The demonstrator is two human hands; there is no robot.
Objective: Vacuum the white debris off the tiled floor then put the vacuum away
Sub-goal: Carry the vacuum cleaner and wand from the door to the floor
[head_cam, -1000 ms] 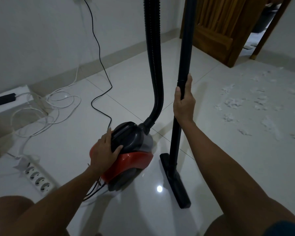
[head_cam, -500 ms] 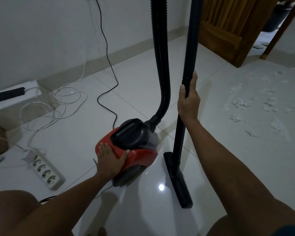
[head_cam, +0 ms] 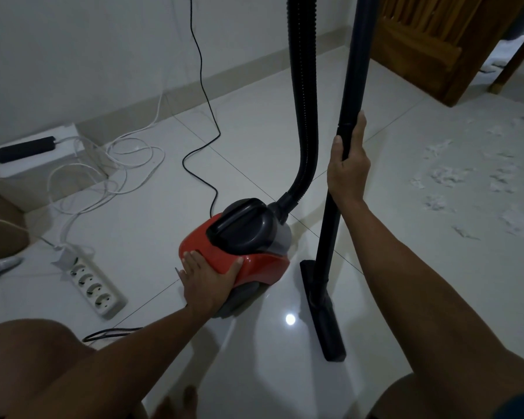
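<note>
A red and dark grey canister vacuum (head_cam: 248, 237) sits on the white tiled floor (head_cam: 406, 297). My left hand (head_cam: 208, 279) lies flat on its red rear end, fingers spread. My right hand (head_cam: 347, 164) grips the upright black wand (head_cam: 350, 86), whose flat floor head (head_cam: 322, 309) rests on the tiles right of the canister. A ribbed black hose (head_cam: 304, 101) rises from the canister's front. White debris (head_cam: 472, 179) is scattered over the tiles at the right.
A white power strip (head_cam: 93, 287) lies left of the canister, with tangled white cables (head_cam: 109, 167) and a black cord (head_cam: 204, 95) running up the wall. A white box with a black strip (head_cam: 28, 149) stands by the wall. A wooden door (head_cam: 421, 40) is at the upper right.
My left hand slid from the dark top of the canister down to its red rear end. The view shifted a little to the left; my right hand kept its grip on the wand.
</note>
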